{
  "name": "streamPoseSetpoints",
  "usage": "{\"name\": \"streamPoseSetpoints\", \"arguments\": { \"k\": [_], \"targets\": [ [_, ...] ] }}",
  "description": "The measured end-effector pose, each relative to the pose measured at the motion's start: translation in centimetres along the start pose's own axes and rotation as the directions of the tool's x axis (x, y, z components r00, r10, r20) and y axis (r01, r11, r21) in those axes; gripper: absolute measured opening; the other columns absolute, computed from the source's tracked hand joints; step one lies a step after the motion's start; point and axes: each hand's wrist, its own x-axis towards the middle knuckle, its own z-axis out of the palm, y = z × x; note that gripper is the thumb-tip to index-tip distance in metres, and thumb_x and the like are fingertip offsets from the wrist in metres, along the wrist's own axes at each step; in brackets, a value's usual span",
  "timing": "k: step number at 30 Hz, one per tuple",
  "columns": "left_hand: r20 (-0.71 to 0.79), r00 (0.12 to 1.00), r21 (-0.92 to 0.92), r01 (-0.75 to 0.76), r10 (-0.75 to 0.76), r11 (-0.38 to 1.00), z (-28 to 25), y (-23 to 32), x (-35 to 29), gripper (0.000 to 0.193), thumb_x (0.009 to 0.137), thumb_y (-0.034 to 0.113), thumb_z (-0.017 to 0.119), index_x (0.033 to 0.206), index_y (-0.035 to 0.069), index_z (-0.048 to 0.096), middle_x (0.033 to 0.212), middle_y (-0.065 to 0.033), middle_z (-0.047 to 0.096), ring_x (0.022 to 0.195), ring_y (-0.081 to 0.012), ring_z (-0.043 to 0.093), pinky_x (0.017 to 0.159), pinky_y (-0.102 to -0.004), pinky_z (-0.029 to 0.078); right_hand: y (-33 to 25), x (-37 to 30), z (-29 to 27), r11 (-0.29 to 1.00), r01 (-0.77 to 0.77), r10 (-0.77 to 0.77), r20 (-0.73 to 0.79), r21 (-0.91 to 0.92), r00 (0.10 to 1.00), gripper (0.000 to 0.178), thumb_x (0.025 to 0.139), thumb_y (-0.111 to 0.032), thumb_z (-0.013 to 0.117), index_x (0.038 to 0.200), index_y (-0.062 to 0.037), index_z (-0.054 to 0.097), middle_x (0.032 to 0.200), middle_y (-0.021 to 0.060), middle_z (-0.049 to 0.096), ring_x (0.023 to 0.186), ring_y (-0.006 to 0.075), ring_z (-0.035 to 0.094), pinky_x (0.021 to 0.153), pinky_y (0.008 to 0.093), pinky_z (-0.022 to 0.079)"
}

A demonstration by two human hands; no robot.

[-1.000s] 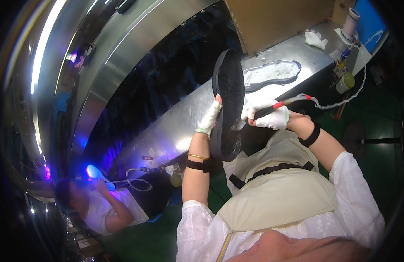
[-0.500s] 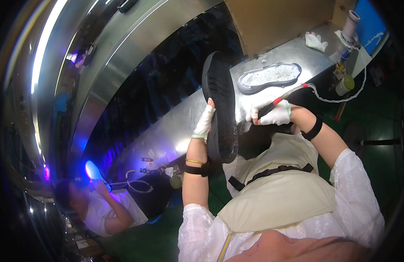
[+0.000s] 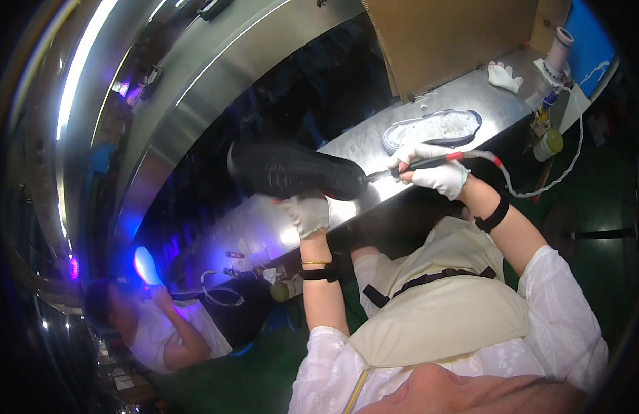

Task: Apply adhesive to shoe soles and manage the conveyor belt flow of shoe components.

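A black shoe sole [image 3: 292,171] is held up above the metal bench, lying crosswise and blurred at its left end. My left hand [image 3: 310,212], in a white fingerless glove, grips it from the near side; most of those fingers are hidden behind it. In my right hand [image 3: 440,178], gloved the same way, is a slim brush [image 3: 424,164] with a black handle, red bands and a pale hose. Its tip is at the sole's right end, apparently touching. Beyond my right hand, a sole-shaped piece with a dark rim [image 3: 477,123] and rough white filling lies on the bench.
The metal bench [image 3: 264,219] runs diagonally beside a dark conveyor [image 3: 278,96]. Cardboard [image 3: 443,41] stands at the back. A white glove [image 3: 504,77], pink spool [image 3: 559,50] and yellowish-green jar [image 3: 548,145] are at right. At left a co-worker [image 3: 174,317] holds a blue-lit sole [image 3: 147,265].
My left hand has turned the sole from upright to crosswise, its near end swinging right to the brush tip. My right hand has shifted slightly, and the brush now points left.
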Motion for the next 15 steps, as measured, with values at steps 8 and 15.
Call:
{"name": "streamPoseSetpoints", "arguments": {
  "k": [8, 15],
  "targets": [
    [-0.211, 0.902, 0.806, 0.379, 0.376, -0.456, -3.7, -1.0, -2.3, 0.066, 0.082, 0.049, 0.055, 0.132, 0.007, 0.044, 0.134, -0.0088, 0.046, 0.129, -0.023, 0.037, 0.109, -0.0369, 0.026, 2.8, -0.7, 1.4, 0.962, -0.097, 0.136, -0.138, 0.254, 0.981, 0.014, 0.082, 0.001, 0.061, 0.094, -0.0037, 0.056, 0.104, 0.0085, 0.06, 0.089, 0.0133, 0.061, 0.081, 0.026, 0.049],
    [-0.382, 0.892, 0.65, 0.444, -0.241, 0.617, -2.8, 0.5, -7.2, 0.079, 0.084, 0.057, 0.046, 0.141, 0.005, 0.029, 0.141, -0.0179, 0.035, 0.128, -0.0375, 0.035, 0.108, -0.0567, 0.02, 3.6, -0.4, 1.6, 0.957, -0.219, 0.266, -0.276, 0.19, 0.924, 0.018, 0.081, -0.005, 0.066, 0.097, -0.0037, 0.059, 0.092, 0.0059, 0.063, 0.083, 0.0115, 0.061, 0.073, 0.0235, 0.049]
  ]
}}
